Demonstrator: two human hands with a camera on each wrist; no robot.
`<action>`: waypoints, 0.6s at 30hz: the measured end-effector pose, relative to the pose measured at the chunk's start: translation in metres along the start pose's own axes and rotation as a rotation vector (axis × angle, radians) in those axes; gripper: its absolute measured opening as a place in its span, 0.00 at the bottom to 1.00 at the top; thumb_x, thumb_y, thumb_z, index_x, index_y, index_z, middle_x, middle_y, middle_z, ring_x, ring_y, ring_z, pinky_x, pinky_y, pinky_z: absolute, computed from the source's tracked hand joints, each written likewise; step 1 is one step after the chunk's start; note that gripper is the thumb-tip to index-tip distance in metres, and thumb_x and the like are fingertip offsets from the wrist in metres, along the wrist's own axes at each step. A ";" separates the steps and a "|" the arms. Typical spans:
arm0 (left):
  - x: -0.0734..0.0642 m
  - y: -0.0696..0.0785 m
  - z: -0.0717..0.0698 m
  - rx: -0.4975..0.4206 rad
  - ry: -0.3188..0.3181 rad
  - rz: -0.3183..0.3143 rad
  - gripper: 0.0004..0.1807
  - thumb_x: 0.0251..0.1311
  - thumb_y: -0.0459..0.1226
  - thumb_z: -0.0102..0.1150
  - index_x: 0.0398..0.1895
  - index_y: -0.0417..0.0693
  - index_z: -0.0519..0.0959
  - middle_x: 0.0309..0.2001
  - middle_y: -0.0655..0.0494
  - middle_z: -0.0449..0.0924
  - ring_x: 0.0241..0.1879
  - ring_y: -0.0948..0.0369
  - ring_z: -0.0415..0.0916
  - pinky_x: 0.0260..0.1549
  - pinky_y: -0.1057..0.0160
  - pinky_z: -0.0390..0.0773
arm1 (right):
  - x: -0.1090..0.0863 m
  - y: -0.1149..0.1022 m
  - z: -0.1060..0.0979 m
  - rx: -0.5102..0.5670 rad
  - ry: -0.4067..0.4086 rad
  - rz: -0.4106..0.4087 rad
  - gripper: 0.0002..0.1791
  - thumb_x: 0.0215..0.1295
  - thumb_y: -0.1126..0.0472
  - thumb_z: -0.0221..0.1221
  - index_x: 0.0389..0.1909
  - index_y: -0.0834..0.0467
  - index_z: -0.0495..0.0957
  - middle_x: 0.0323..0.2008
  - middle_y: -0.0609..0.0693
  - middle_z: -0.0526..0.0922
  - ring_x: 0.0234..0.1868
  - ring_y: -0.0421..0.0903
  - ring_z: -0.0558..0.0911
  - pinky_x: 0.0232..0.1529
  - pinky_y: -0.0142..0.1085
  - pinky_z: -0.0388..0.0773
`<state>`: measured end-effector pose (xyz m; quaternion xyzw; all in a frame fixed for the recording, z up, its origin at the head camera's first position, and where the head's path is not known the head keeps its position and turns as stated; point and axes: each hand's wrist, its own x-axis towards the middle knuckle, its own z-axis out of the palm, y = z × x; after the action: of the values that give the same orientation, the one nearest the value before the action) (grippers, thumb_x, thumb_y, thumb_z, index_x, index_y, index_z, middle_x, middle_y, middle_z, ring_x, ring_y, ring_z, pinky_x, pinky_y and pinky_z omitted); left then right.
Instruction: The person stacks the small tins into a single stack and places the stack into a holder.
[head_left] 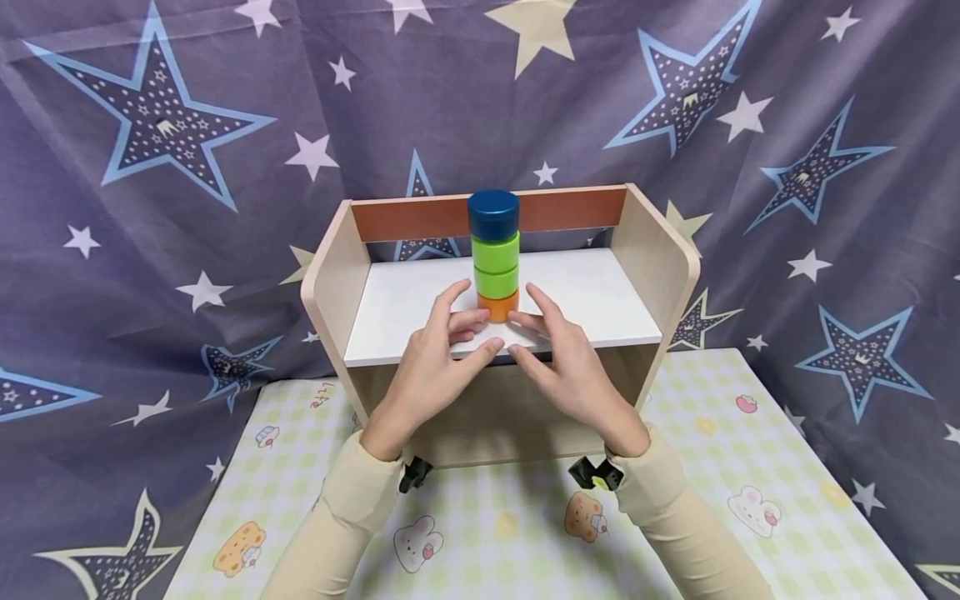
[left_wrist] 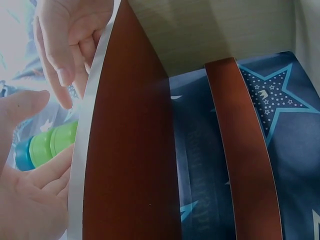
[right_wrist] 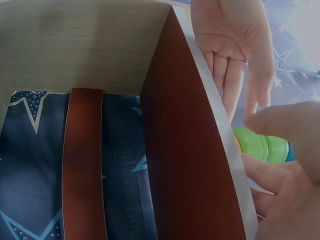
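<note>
A stack of round pieces stands upright on the white shelf. Its dark blue piece is on top, above two lime green pieces, with an orange piece at the bottom. My left hand is at the stack's left, fingers spread and gently bent. From the right, my right hand mirrors it. Fingertips of both hands lie close beside the orange piece; whether they touch it I cannot tell. Both wrist views show the green pieces partly hidden behind fingers and the shelf edge.
The shelf sits in a small wooden unit with side panels and a reddish-brown back rail. Below the shelf is an open compartment. A checked cloth covers the table, and a star-patterned curtain hangs behind.
</note>
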<state>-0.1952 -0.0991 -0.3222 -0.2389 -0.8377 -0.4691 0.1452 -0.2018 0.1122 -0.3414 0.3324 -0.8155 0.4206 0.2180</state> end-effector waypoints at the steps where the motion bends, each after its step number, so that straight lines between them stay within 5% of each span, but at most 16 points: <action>1: 0.000 0.000 0.000 0.006 -0.008 0.004 0.46 0.63 0.52 0.67 0.78 0.54 0.54 0.59 0.56 0.80 0.54 0.62 0.79 0.54 0.60 0.78 | 0.000 0.000 0.001 -0.014 -0.002 -0.014 0.43 0.68 0.65 0.63 0.77 0.62 0.50 0.60 0.56 0.80 0.64 0.51 0.75 0.68 0.48 0.66; 9: -0.001 -0.001 0.001 0.032 -0.044 0.042 0.45 0.64 0.50 0.66 0.78 0.54 0.53 0.63 0.53 0.77 0.57 0.60 0.77 0.57 0.61 0.75 | -0.001 -0.001 0.002 -0.157 -0.014 -0.019 0.41 0.70 0.58 0.62 0.77 0.62 0.54 0.62 0.55 0.78 0.65 0.59 0.73 0.65 0.57 0.63; 18: -0.007 -0.001 0.000 0.026 -0.006 0.121 0.31 0.66 0.46 0.66 0.68 0.47 0.70 0.60 0.54 0.78 0.58 0.62 0.76 0.55 0.62 0.77 | -0.008 -0.003 -0.003 -0.059 0.062 -0.030 0.34 0.68 0.63 0.64 0.72 0.60 0.64 0.58 0.56 0.81 0.61 0.50 0.77 0.61 0.52 0.71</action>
<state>-0.1897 -0.1012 -0.3257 -0.2887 -0.8280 -0.4480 0.1740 -0.1938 0.1166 -0.3429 0.3247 -0.8154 0.4031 0.2594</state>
